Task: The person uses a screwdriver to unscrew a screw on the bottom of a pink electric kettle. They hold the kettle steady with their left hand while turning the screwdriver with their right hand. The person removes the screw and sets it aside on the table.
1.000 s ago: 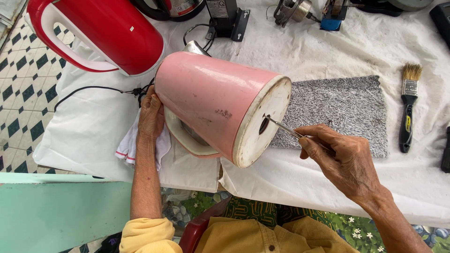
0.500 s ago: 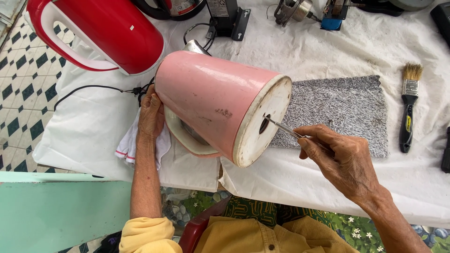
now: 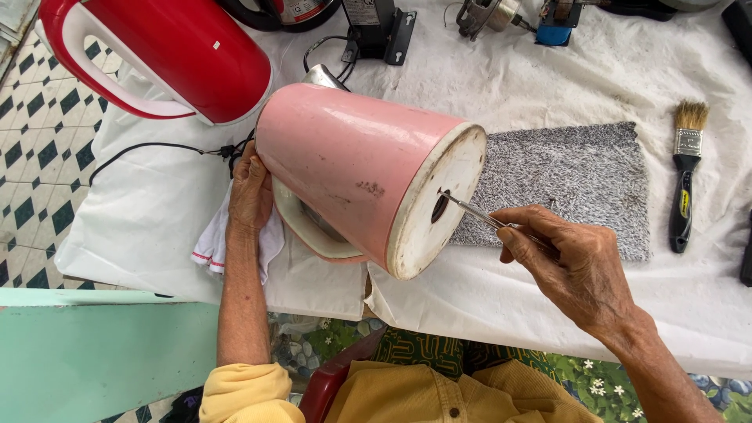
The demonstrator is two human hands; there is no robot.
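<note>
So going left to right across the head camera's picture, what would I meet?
Red kettle → left hand → pink kettle → thin metal tool → right hand → grey mat → paintbrush.

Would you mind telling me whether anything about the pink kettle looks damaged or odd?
The pink kettle lies on its side, base toward the camera. Its side carries dark scuff marks, and its white base looks grimy at the rim. The right hand pokes a thin metal tool into the base's hole.

I can't see the screwdriver (image 3: 478, 213) tip inside the pink kettle's (image 3: 360, 176) base hole; my right hand (image 3: 576, 266) hides its handle. The red kettle (image 3: 168, 51) runs off the top edge.
</note>
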